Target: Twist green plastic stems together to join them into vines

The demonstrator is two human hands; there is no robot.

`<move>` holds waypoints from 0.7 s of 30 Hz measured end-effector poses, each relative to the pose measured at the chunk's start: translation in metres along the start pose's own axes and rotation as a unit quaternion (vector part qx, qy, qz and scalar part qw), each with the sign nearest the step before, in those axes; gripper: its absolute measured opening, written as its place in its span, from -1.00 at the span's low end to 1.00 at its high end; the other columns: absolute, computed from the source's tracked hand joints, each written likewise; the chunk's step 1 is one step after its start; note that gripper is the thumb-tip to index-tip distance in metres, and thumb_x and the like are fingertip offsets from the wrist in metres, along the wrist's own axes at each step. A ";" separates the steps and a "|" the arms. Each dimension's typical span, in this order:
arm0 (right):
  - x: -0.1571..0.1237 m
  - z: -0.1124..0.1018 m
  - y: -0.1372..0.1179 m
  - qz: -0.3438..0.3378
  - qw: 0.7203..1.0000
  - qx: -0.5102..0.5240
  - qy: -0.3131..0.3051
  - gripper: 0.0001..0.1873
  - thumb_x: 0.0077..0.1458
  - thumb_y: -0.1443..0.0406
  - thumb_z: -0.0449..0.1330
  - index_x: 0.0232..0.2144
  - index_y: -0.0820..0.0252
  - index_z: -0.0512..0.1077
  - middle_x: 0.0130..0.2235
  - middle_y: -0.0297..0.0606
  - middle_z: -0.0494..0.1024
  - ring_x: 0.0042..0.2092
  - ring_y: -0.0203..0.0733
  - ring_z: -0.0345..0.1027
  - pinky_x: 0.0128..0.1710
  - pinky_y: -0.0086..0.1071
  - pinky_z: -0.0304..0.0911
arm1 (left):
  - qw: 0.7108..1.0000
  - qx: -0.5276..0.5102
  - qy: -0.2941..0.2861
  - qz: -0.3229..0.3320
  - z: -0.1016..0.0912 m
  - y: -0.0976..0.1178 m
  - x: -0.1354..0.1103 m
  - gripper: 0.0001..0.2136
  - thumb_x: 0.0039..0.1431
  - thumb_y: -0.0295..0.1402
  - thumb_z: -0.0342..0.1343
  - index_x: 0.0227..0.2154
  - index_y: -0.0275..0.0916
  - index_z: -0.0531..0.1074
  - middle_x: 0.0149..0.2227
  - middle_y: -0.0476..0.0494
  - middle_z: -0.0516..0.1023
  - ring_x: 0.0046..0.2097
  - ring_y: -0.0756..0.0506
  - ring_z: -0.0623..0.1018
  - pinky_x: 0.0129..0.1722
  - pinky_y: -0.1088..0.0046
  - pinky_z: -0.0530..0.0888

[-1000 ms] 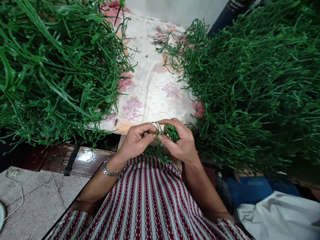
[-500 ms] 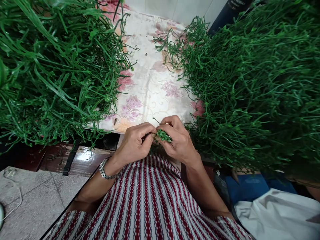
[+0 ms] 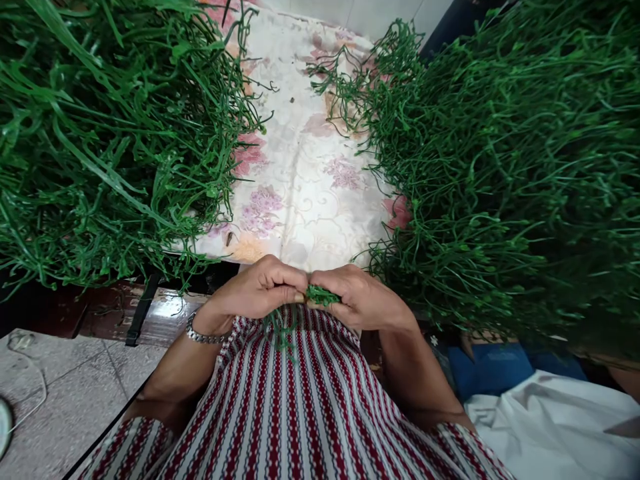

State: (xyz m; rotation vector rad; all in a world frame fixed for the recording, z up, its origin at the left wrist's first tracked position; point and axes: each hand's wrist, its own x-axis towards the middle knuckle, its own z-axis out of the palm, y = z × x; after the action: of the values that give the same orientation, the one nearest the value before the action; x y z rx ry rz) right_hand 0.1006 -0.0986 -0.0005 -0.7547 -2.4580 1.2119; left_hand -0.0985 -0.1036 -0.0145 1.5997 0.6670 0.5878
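Observation:
Both of my hands meet just past the table's near edge, in front of my striped top. My right hand (image 3: 363,297) is closed around a small bunch of green stems (image 3: 323,295), plastic-looking, whose cut-looking ends show between thumb and fingers. Thumb and forefinger of my left hand (image 3: 263,287) pinch at the left end of the same bunch; exactly what lies between these fingertips is hidden. Below the left hand hang some blurred green sprigs (image 3: 283,333), over the striped cloth.
A large heap of glossy green stems (image 3: 115,147) covers the table's left side. Another heap of thinner stems (image 3: 500,180) fills the right. Between them runs a flowered tablecloth (image 3: 310,200). White cloth (image 3: 550,427) lies at lower right, beside something blue (image 3: 493,370).
My hands have moved down toward my body, and the right hand has turned over the bunch. Sprigs now hang below the left hand. The view has shifted slightly.

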 end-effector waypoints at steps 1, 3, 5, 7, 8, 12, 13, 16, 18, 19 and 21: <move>0.000 0.000 0.001 -0.016 0.996 0.081 -0.021 -0.87 0.08 0.32 0.06 -0.50 0.21 0.28 -0.58 -0.41 0.31 -0.57 -0.42 0.10 -0.55 -0.50 0.03 | 0.998 -0.058 -0.024 -0.002 0.000 -0.002 0.000 -0.76 0.06 -0.32 0.06 -0.65 -0.28 0.41 -0.67 -0.01 0.31 -0.62 0.06 0.25 -0.60 0.52 0.20; 0.001 0.004 0.004 -0.032 0.966 0.253 -0.040 -0.76 0.09 0.19 0.10 -0.51 0.24 0.33 -0.59 -0.37 0.36 -0.57 -0.42 0.17 -0.55 -0.50 0.09 | 0.986 -0.158 -0.051 -0.008 0.002 -0.007 -0.001 -0.76 0.01 -0.23 0.13 -0.62 -0.28 0.48 -0.63 -0.11 0.43 -0.59 0.01 0.35 -0.58 0.47 0.29; 0.003 0.011 0.008 -0.019 0.920 0.392 0.008 -0.69 0.06 0.11 0.14 -0.53 0.25 0.35 -0.62 -0.37 0.34 -0.61 -0.42 0.15 -0.60 -0.49 0.09 | 0.973 -0.228 -0.016 -0.022 0.003 -0.010 -0.001 -0.75 -0.04 -0.18 0.17 -0.61 -0.27 0.51 -0.62 -0.14 0.47 -0.60 -0.01 0.37 -0.59 0.45 0.30; 0.005 0.016 0.012 0.017 0.882 0.455 0.123 -0.67 0.03 0.08 0.16 -0.53 0.24 0.34 -0.67 -0.46 0.23 -0.67 -0.45 0.02 -0.67 -0.51 -0.02 | 0.960 -0.261 0.094 -0.035 0.003 -0.011 -0.001 -0.76 -0.08 -0.18 0.20 -0.60 -0.27 0.50 -0.62 -0.10 0.47 -0.63 0.03 0.33 -0.64 0.49 0.24; 0.006 0.018 0.013 0.037 0.871 0.457 0.176 -0.68 0.02 0.08 0.17 -0.50 0.24 0.35 -0.67 -0.49 0.18 -0.67 -0.46 -0.02 -0.69 -0.52 -0.06 | 0.951 -0.264 0.156 -0.036 0.004 -0.010 0.000 -0.78 -0.08 -0.19 0.21 -0.58 -0.27 0.50 -0.61 -0.08 0.47 -0.63 0.05 0.30 -0.65 0.52 0.20; 0.012 0.022 0.014 0.109 0.898 0.350 0.244 -0.69 -0.09 0.18 0.29 -0.33 0.25 0.38 -0.56 -0.45 0.27 -0.56 -0.44 0.10 -0.57 -0.53 0.07 | 0.942 -0.216 0.255 -0.008 0.010 -0.007 0.004 -0.83 -0.02 -0.25 0.19 -0.47 -0.28 0.46 -0.56 -0.03 0.44 -0.58 0.09 0.30 -0.61 0.58 0.20; 0.013 0.023 0.012 0.120 0.908 0.323 0.238 -0.65 -0.14 0.19 0.33 -0.30 0.23 0.37 -0.52 -0.44 0.30 -0.52 -0.43 0.14 -0.52 -0.53 0.11 | 0.945 -0.198 0.262 -0.001 0.012 -0.007 0.006 -0.83 0.01 -0.26 0.17 -0.45 -0.27 0.45 -0.56 0.00 0.41 -0.57 0.09 0.31 -0.58 0.59 0.22; 0.016 0.030 0.008 0.131 0.928 0.254 0.241 -0.60 -0.14 0.18 0.33 -0.24 0.19 0.35 -0.43 -0.42 0.37 -0.42 -0.39 0.21 -0.40 -0.51 0.18 | 0.946 -0.131 0.298 0.008 0.019 -0.008 0.007 -0.87 0.07 -0.28 0.12 -0.43 -0.25 0.39 -0.56 0.05 0.35 -0.54 0.09 0.31 -0.54 0.60 0.24; 0.016 0.034 0.007 0.126 0.934 0.214 0.259 -0.66 -0.07 0.20 0.28 -0.22 0.19 0.34 -0.40 -0.40 0.39 -0.39 -0.37 0.24 -0.36 -0.50 0.18 | 0.948 -0.087 0.305 0.014 0.020 -0.009 0.006 -0.88 0.09 -0.30 0.11 -0.42 -0.25 0.37 -0.54 0.05 0.34 -0.52 0.09 0.31 -0.52 0.60 0.25; 0.016 0.036 0.006 0.121 0.936 0.197 0.266 -0.70 -0.04 0.21 0.26 -0.24 0.19 0.35 -0.41 -0.40 0.39 -0.39 -0.38 0.23 -0.36 -0.50 0.17 | 0.951 -0.070 0.302 0.015 0.020 -0.009 0.005 -0.88 0.10 -0.30 0.10 -0.42 -0.25 0.37 -0.53 0.05 0.34 -0.51 0.09 0.31 -0.51 0.60 0.25; 0.016 0.037 0.007 0.114 0.941 0.174 0.268 -0.78 -0.01 0.23 0.24 -0.32 0.21 0.35 -0.47 -0.43 0.33 -0.44 -0.40 0.18 -0.42 -0.52 0.13 | 0.955 -0.046 0.293 0.014 0.018 -0.009 0.004 -0.87 0.11 -0.29 0.07 -0.42 -0.25 0.37 -0.51 0.03 0.37 -0.49 0.07 0.33 -0.50 0.59 0.26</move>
State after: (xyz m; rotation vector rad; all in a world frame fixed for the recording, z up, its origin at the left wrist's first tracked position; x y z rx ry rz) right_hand 0.0723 -0.1099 -0.0280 -1.1077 -1.6976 1.2641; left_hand -0.0833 -0.1127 -0.0258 1.3470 1.0362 1.1182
